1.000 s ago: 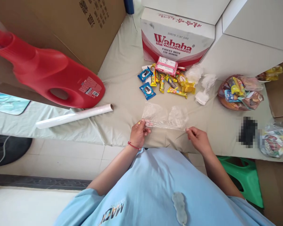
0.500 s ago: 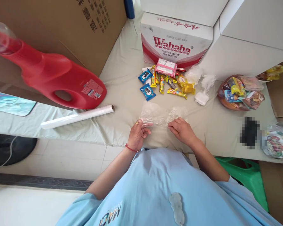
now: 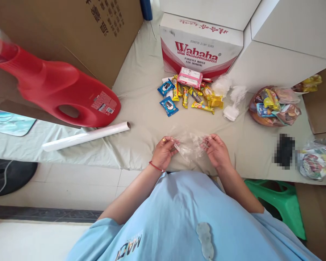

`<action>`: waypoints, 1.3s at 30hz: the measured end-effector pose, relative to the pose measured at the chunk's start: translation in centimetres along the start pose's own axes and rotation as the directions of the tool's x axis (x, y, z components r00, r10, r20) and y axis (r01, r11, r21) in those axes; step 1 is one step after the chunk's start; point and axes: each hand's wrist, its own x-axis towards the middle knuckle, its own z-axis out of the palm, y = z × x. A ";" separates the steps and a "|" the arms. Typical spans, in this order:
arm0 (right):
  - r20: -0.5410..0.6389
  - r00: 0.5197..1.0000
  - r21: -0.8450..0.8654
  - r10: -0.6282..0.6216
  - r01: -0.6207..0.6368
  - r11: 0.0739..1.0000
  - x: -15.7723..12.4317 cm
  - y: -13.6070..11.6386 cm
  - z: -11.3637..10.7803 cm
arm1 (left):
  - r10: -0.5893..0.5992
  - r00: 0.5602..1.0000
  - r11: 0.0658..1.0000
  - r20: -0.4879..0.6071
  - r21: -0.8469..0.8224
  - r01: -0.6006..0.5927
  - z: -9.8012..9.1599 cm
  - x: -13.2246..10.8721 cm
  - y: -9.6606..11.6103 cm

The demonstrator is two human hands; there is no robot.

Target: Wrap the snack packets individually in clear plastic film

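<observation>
While the left hand (image 3: 163, 151) and right hand (image 3: 218, 151) angle inward, both pinch one clear film (image 3: 188, 145); two blue packets (image 3: 168, 106) lie farther off.

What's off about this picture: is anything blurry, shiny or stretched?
In the head view, light looks soft and even; the clear plastic between left hand and right hand nearly vanishes against the cloth; the red bottle seems stretched near the edge; a dark patch at right is pixelated beyond recognition.
</observation>
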 end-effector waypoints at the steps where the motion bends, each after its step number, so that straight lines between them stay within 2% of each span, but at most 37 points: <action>1: -0.028 0.999 0.069 0.045 -0.043 0.997 0.4 -0.2 -0.7 | -0.011 1.000 0.999 -0.012 -0.042 0.011 -0.3 0.1 0.3; 4: -0.034 0.992 0.113 0.120 -0.115 0.987 1.2 -0.5 -2.6 | 0.016 0.997 0.997 -0.080 -0.076 -0.022 -1.0 0.6 0.9; 7: -0.008 0.983 0.055 0.184 -0.183 0.982 1.3 -0.5 -3.7 | 0.061 0.991 0.998 -0.117 0.003 -0.061 -1.8 1.2 1.2; 10: -0.024 0.977 0.007 0.213 -0.213 0.977 0.9 -0.3 -3.9 | 0.073 0.990 0.994 -0.123 0.094 -0.061 -2.6 1.9 1.9; 14: -0.140 0.987 -0.176 0.076 -0.101 0.979 0.5 0.5 -3.8 | 0.171 0.963 0.966 -0.207 0.226 -0.123 -4.0 2.6 3.2; 16: -0.129 0.991 -0.302 -0.019 -0.021 0.953 0.3 1.0 -4.2 | 0.299 0.921 0.918 -0.248 0.337 -0.207 -4.8 2.7 4.1; 18: -0.075 0.993 -0.449 -0.093 0.049 0.892 0.3 1.2 -4.7 | 0.449 0.872 0.812 -0.196 0.496 -0.308 -5.3 2.5 5.1; 20: -0.002 0.980 -0.630 -0.198 0.153 0.762 0.3 1.0 -5.3 | 0.532 0.847 0.658 -0.024 0.641 -0.395 -5.4 2.0 6.2; 21: 0.057 0.961 -0.719 -0.271 0.228 0.657 0.2 0.8 -5.5 | 0.527 0.845 0.576 0.091 0.693 -0.434 -5.3 1.7 6.7; 23: 0.248 0.885 -0.831 -0.394 0.403 0.383 0.1 0.1 -5.5 | 0.453 0.825 0.390 0.339 0.756 -0.525 -5.0 1.2 7.3; 25: 0.473 0.787 -0.818 -0.397 0.560 0.135 0.1 -0.5 -5.2 | 0.318 0.778 0.219 0.541 0.757 -0.616 -4.5 1.1 7.3; 26: 0.561 0.745 -0.784 -0.359 0.618 0.057 0.1 -0.7 -4.9 | 0.249 0.758 0.158 0.603 0.746 -0.646 -4.2 1.2 7.0; 28: 0.665 0.691 -0.722 -0.283 0.692 -0.006 0.5 -0.8 -4.3 | 0.162 0.742 0.090 0.651 0.739 -0.668 -3.9 1.6 6.1; 30: 0.684 0.677 -0.699 -0.271 0.715 0.022 1.1 -0.6 -4.1 | 0.177 0.756 0.098 0.630 0.753 -0.651 -3.7 2.3 5.2; 31: 0.673 0.682 -0.697 -0.288 0.715 0.065 1.6 -0.5 -4.1 | 0.210 0.766 0.142 0.608 0.756 -0.639 -3.7 2.7 4.8; 34: 0.582 0.730 -0.666 -0.359 0.681 0.306 2.8 -0.6 -4.5 | 0.336 0.797 0.399 0.502 0.691 -0.603 -3.7 3.8 4.5; 35: 0.531 0.765 -0.642 -0.365 0.644 0.417 3.1 -0.6 -4.6 | 0.370 0.814 0.494 0.449 0.647 -0.581 -3.7 4.2 4.6; 37: 0.379 0.870 -0.577 -0.316 0.489 0.654 3.8 -0.8 -4.6 | 0.418 0.857 0.647 0.301 0.564 -0.513 -3.5 5.3 5.0; 39: 0.199 0.962 -0.496 -0.190 0.265 0.827 4.5 -0.8 -4.3 | 0.462 0.881 0.714 0.104 0.546 -0.439 -3.2 6.5 5.5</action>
